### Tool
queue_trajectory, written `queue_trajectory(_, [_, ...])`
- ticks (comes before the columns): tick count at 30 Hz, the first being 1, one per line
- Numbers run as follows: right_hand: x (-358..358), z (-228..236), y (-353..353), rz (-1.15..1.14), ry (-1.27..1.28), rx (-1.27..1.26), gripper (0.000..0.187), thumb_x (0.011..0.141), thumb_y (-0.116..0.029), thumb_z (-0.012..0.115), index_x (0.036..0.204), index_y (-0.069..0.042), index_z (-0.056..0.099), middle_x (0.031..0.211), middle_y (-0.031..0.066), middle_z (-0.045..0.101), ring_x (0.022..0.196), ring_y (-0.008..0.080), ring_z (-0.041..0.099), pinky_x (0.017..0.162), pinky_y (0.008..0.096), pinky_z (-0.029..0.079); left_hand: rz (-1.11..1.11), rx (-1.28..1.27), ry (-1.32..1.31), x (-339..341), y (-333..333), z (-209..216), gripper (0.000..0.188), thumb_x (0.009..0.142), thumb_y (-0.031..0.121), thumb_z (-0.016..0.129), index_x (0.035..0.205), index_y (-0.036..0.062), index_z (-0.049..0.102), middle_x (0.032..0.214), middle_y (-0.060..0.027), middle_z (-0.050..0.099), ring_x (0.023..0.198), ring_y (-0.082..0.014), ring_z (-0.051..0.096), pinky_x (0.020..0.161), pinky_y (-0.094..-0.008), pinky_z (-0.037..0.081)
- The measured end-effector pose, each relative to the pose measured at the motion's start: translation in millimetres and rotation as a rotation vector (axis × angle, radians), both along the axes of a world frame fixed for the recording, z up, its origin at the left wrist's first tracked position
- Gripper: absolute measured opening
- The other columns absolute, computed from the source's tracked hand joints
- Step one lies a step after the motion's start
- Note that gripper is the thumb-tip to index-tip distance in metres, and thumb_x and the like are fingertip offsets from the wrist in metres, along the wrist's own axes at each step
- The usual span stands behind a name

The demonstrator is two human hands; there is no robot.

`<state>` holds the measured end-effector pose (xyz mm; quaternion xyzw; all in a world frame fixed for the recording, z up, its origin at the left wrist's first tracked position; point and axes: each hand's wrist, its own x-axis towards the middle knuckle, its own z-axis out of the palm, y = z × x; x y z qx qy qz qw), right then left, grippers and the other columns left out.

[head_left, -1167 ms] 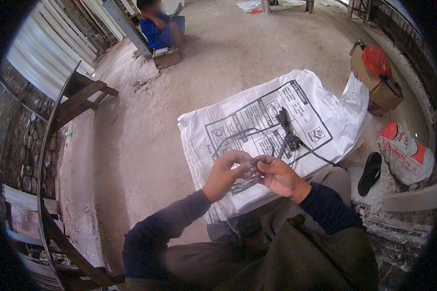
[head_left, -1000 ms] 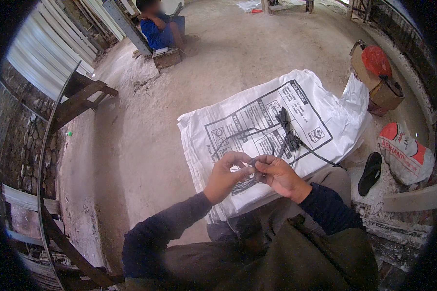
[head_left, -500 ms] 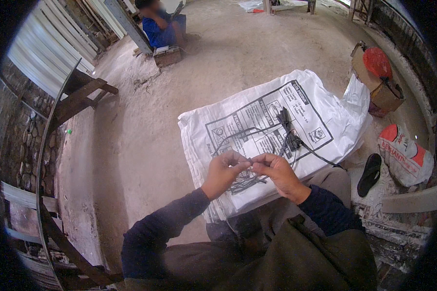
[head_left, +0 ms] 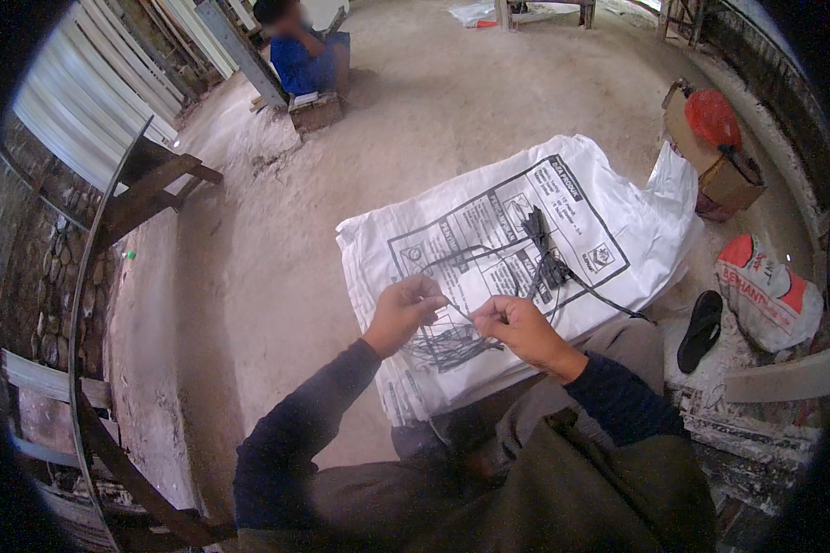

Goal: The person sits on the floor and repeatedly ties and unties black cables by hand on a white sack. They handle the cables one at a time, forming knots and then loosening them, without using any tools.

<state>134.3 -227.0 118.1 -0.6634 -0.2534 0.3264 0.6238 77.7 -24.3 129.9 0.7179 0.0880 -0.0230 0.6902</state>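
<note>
Both my hands are above a white printed sack [head_left: 364,241] spread across my lap. My left hand [head_left: 402,315] pinches one end of a thin black cord [head_left: 456,308]. The other end is between the thumb and fingers of my right hand [head_left: 518,330], so a short length of cord spans the gap. Beneath my hands lies a loose heap of thin black strands [head_left: 447,352]. Farther up the sack rests a knotted bundle of black cord [head_left: 552,269], with one tail running right toward my knee.
A black sandal [head_left: 702,332] and a red-and-white sack [head_left: 767,295] lie to my right. Beyond them stands a cardboard box [head_left: 730,192] with a red bag [head_left: 713,118] on it. A person in blue [head_left: 302,63] sits at the far left, beside a post [head_left: 240,53]. A wooden frame [head_left: 152,189] stands left.
My hands have drawn apart, the left one moving left, and the cord between them now shows as a short stretch. The bundle on the sack stays put.
</note>
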Motion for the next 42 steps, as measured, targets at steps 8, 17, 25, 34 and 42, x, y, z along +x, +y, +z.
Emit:
queue_trajectory(8, [-2.5, -7.1, -7.4, 0.079, -0.051, 0.031, 0.018, 0.078, -0.006, 0.06, 0.094, -0.001, 0.054, 0.078, 0.0023, 0.056, 0.071, 0.0071, 0.055, 0.061, 0.0199, 0.045, 0.032, -0.208, 0.058, -2.6, -5.3, 14.4, 0.039, 0.077, 0.013, 0.062, 0.109, 0.0044, 0.041, 0.092, -0.0074, 0.053, 0.076, -0.0116, 0.053, 0.062, -0.0233, 0.047])
queue_trajectory(17, [-0.5, 15.0, -9.8, -0.092, 0.67, 0.233, 0.015, 0.083, -0.013, 0.054, 0.095, -0.008, 0.046, 0.077, 0.0035, 0.057, 0.065, 0.0123, 0.06, 0.051, 0.0224, 0.049, -0.268, -0.14, 0.186, -19.5, -54.7, 13.7, 0.052, 0.078, 0.01, 0.062, 0.12, 0.0037, 0.032, 0.088, -0.0068, 0.054, 0.085, -0.0129, 0.053, 0.075, -0.0251, 0.044])
queue_trajectory(25, [15.0, 9.1, -17.0, -0.236, 0.464, 0.21, 0.012, 0.08, -0.014, 0.056, 0.087, -0.009, 0.047, 0.076, 0.0029, 0.057, 0.057, 0.0074, 0.051, 0.043, 0.0186, 0.035, -0.181, -0.073, 0.192, -19.1, -38.9, 3.2, 0.026, 0.078, 0.002, 0.054, 0.103, 0.0016, 0.047, 0.088, -0.0037, 0.055, 0.08, -0.0093, 0.053, 0.073, -0.0223, 0.043])
queue_trajectory(34, [17.2, 14.5, -19.4, -0.093, 0.625, 0.467, 0.025, 0.082, -0.011, 0.054, 0.107, -0.005, 0.052, 0.084, 0.0073, 0.059, 0.079, 0.0133, 0.055, 0.075, 0.0275, 0.042, 0.014, -0.128, 0.189, -17.7, -7.2, -26.1, 0.021, 0.078, 0.006, 0.053, 0.097, -0.0009, 0.05, 0.083, -0.0045, 0.056, 0.074, -0.0095, 0.052, 0.066, -0.0214, 0.042])
queue_trajectory(42, [11.6, 28.9, -19.8, -0.022, 0.177, 0.198, 0.027, 0.077, -0.007, 0.062, 0.103, -0.001, 0.055, 0.073, 0.0056, 0.06, 0.069, 0.0136, 0.058, 0.061, 0.0243, 0.047, 0.146, -0.218, 0.102, -8.9, -9.8, -9.4, 0.046, 0.074, 0.002, 0.06, 0.113, -0.0042, 0.037, 0.078, -0.0067, 0.057, 0.074, -0.0116, 0.054, 0.068, -0.0228, 0.042])
